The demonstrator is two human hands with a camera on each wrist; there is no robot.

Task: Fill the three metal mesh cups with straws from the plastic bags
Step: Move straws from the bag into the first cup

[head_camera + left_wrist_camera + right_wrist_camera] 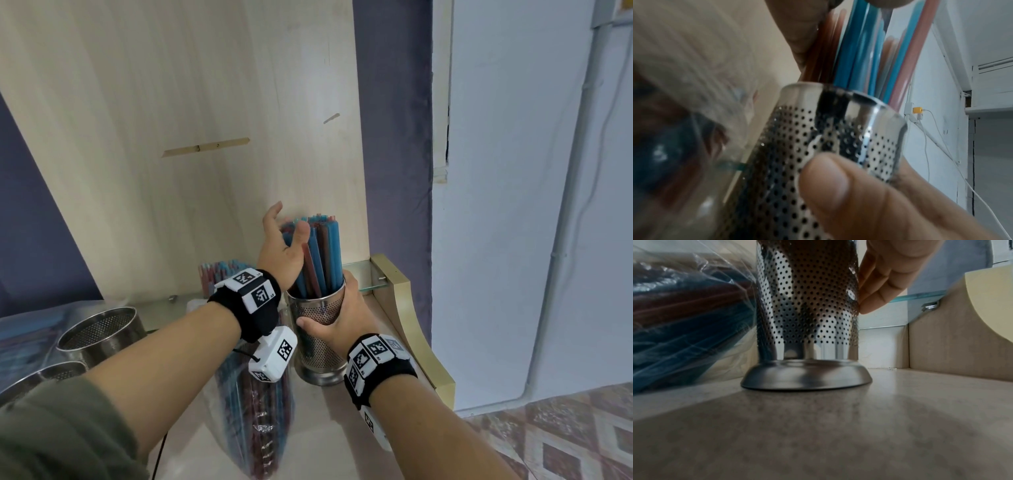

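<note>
A tall perforated metal cup (318, 349) stands on the counter, packed with blue and red straws (322, 253). My right hand (329, 305) grips the cup's upper wall, thumb in front and fingers (879, 285) round its right side. My left hand (287, 222) is open, palm and thumb pressed against the left side of the straws above the rim, fingers pointing up. The cup (807, 313) sits flat on its base. A clear plastic bag of straws (257, 428) lies just left of it. The left wrist view shows the cup (838, 129) and its straws (859, 48) close up.
Two empty mesh cups (99, 329) (51, 373) stand at the left. Another bundle of straws (222, 277) stands upright against the wooden back panel (171, 137). A glass ledge (363, 274) and a curved wooden side piece (411, 325) bound the counter on the right.
</note>
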